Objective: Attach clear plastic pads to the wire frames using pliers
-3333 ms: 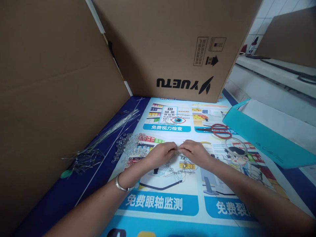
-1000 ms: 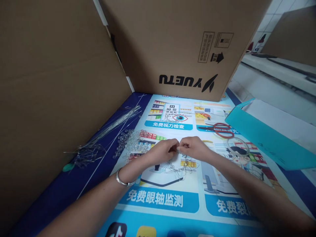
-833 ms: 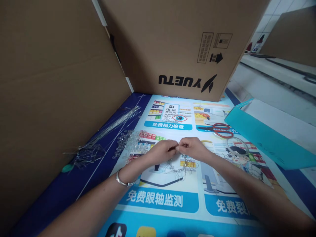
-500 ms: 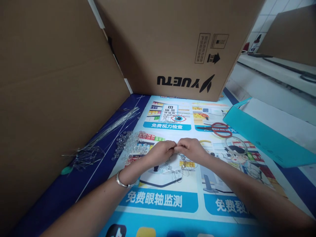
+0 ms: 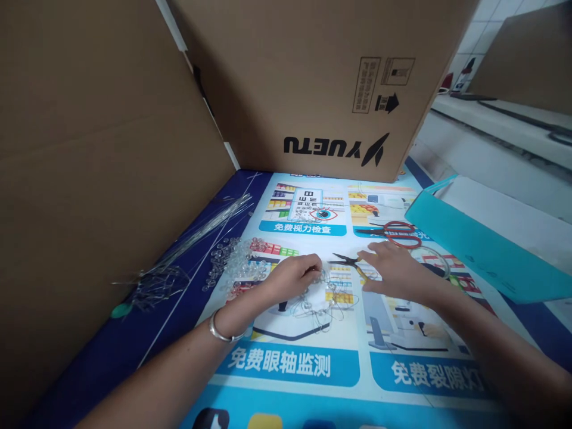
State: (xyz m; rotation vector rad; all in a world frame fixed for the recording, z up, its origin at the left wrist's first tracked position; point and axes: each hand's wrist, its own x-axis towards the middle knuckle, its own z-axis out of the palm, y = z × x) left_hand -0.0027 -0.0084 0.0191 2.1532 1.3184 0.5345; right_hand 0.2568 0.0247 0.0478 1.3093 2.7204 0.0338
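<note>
My left hand, with a silver bangle on its wrist, is closed in a pinch on one end of a thin wire chain strung with clear beads. The chain lies on the printed poster mat. My right hand is off to the right of the chain. It lies over small pliers with yellow handles, its fingers curled loosely round the handles. The dark tips of the pliers point left, towards my left hand.
A heap of clear beads and a bundle of thin wires lie to the left. Red scissors and a teal paper bag are on the right. A large cardboard box and a cardboard panel wall in the back and left.
My right hand has let go of the chain, where both hands were pinching together, and has moved right onto the pliers. My left hand keeps its pinch in the same place.
</note>
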